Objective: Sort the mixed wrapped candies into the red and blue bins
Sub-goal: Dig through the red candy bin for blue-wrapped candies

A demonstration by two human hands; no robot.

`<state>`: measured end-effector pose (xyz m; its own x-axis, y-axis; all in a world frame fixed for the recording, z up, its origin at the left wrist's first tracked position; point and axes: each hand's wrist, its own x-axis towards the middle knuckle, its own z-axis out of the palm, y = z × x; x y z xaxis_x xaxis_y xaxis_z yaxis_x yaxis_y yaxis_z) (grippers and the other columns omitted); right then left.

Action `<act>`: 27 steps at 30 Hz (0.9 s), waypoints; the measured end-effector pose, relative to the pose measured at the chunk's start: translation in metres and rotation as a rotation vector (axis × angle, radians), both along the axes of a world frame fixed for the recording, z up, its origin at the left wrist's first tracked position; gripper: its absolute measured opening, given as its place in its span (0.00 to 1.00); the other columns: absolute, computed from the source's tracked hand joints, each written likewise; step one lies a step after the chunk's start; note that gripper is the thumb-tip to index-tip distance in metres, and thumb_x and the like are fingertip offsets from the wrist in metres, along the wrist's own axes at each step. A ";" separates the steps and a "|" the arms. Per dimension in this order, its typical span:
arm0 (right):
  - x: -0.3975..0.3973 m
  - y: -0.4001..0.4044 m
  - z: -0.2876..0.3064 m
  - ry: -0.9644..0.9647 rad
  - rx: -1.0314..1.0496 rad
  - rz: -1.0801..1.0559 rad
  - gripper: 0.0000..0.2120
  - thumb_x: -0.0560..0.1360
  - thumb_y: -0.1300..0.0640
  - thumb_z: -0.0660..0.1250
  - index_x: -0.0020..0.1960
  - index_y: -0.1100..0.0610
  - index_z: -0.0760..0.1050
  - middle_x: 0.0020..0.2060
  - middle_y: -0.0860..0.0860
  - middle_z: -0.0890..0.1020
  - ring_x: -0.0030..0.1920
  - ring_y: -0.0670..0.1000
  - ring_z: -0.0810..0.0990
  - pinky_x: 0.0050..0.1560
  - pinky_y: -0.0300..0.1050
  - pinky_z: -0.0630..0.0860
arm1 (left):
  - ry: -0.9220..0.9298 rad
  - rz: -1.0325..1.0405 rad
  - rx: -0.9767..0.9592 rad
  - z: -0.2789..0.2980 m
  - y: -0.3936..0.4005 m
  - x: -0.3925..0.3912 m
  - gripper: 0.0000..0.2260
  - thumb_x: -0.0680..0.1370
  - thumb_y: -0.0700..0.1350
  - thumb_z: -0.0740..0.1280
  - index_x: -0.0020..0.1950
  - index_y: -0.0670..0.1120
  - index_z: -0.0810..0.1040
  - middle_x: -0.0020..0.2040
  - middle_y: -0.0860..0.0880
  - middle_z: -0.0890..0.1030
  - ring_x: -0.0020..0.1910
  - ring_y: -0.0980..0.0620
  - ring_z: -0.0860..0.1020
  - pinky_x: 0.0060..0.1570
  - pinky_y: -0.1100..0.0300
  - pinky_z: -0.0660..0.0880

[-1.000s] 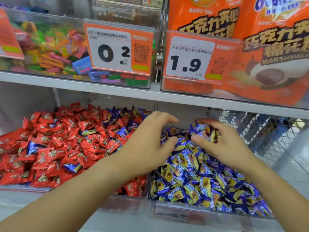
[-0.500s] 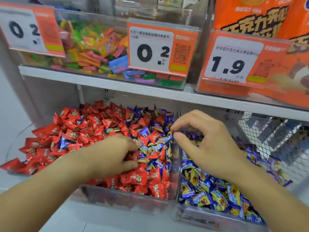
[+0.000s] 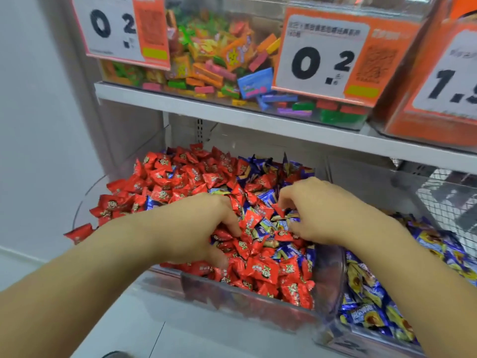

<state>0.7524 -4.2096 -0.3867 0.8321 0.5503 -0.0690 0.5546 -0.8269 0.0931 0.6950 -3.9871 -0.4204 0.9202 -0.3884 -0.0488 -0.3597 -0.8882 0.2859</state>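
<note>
While both hands dig in the red bin (image 3: pixel 247 297), blue candies (image 3: pixel 267 224) lie mixed among the reds (image 3: pixel 262 270) toward its right wall. Left hand (image 3: pixel 204 228): fingers curled down into the pile, what they hold I cannot tell. Right hand (image 3: pixel 317 210): fingertips curled at wrappers, grip unclear. Blue bin (image 3: pixel 371 339) sits just right.

Risks:
- Raking could push the heaped reds over the front rim onto the shelf.
- A pinch may lift 2 colours together.
</note>
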 end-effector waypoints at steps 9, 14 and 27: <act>0.018 -0.001 -0.005 0.099 0.106 -0.031 0.14 0.74 0.62 0.68 0.51 0.44 0.78 0.49 0.44 0.81 0.49 0.49 0.81 0.51 0.49 0.80 | 0.002 0.121 -0.174 0.011 0.027 0.000 0.23 0.61 0.55 0.82 0.54 0.62 0.81 0.53 0.60 0.81 0.46 0.66 0.78 0.50 0.59 0.79; 0.016 -0.004 0.003 0.117 0.357 0.025 0.13 0.81 0.61 0.58 0.60 0.46 0.73 0.49 0.44 0.77 0.43 0.44 0.79 0.38 0.38 0.73 | -0.062 0.094 -0.084 0.013 0.021 -0.003 0.15 0.72 0.49 0.76 0.58 0.58 0.81 0.56 0.61 0.81 0.55 0.63 0.77 0.59 0.61 0.75; 0.046 0.027 -0.011 0.185 0.101 -0.015 0.18 0.76 0.49 0.72 0.63 0.53 0.74 0.44 0.47 0.73 0.37 0.43 0.74 0.31 0.35 0.64 | -0.267 0.217 -0.224 0.007 -0.020 0.011 0.05 0.76 0.52 0.69 0.48 0.53 0.83 0.43 0.59 0.79 0.43 0.60 0.77 0.47 0.62 0.74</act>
<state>0.7983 -4.1825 -0.3972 0.8183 0.5500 -0.1668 0.5423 -0.8350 -0.0926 0.7058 -4.0070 -0.4136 0.9508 -0.1581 0.2664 -0.2588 -0.8780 0.4027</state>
